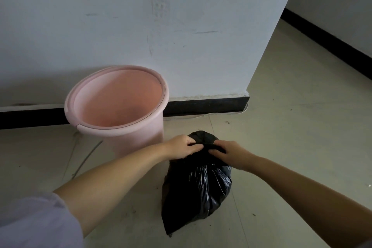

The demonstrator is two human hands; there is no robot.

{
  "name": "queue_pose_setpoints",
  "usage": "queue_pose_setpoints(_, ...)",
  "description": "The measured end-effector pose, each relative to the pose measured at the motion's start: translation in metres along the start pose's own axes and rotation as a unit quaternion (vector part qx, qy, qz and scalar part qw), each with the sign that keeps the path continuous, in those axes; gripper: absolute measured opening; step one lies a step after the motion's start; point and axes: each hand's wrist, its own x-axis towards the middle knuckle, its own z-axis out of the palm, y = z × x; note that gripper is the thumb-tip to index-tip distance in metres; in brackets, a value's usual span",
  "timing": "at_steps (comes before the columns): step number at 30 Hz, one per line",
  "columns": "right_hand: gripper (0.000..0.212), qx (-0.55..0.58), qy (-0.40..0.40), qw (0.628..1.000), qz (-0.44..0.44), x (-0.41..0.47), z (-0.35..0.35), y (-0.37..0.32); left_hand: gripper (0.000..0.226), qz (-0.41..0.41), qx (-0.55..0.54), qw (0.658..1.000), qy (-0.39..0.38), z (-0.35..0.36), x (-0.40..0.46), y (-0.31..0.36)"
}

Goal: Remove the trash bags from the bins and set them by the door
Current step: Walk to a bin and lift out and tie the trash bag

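Observation:
A black trash bag (pixel 196 189) stands on the tiled floor, full and gathered at its neck. My left hand (pixel 182 147) grips the bunched top of the bag from the left. My right hand (pixel 229 154) grips the same gathered top from the right. The two hands are close together on the neck. A pink round bin (pixel 114 98) stands just left of the bag against the wall, with no liner in it.
A white wall (pixel 161 26) with a black skirting board runs behind the bin and ends in a corner at the right. Past that corner a passage (pixel 302 86) of floor leads back. A thin white cable (pixel 221 113) lies along the skirting.

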Motion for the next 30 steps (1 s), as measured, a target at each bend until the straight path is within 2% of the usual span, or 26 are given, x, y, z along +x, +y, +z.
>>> queue_pose_setpoints(3, 0.022, -0.135, -0.039, 0.99, -0.031, 0.005, 0.01, 0.005, 0.043, 0.028, 0.108, 0.993, 0.025, 0.006, 0.008, -0.009)
queue_pose_setpoints(7, 0.028, -0.187, -0.041, 0.981, -0.025, 0.009, -0.012, -0.003, 0.037, 0.044, 0.106, 0.993, 0.041, -0.003, 0.001, 0.005)
queue_pose_setpoints(10, 0.031, -0.225, -0.096, 0.97, -0.01, -0.003, -0.048, -0.037, 0.034, 0.027, 0.1, 0.994, 0.024, -0.022, -0.023, 0.039)
queue_pose_setpoints(15, 0.031, -0.225, -0.092, 0.97, -0.005, -0.034, -0.138, -0.101, 0.039, 0.008, 0.079, 0.996, 0.029, -0.083, -0.072, 0.128)
queue_pose_setpoints(24, 0.031, -0.21, -0.079, 0.974, 0.018, -0.118, -0.309, -0.236, 0.033, 0.028, 0.059, 0.998, 0.01, -0.198, -0.178, 0.297)
queue_pose_setpoints(30, 0.032, -0.186, -0.047, 0.981, 0.029, -0.163, -0.404, -0.322, 0.033, 0.039, 0.057, 0.997, 0.025, -0.265, -0.243, 0.389)
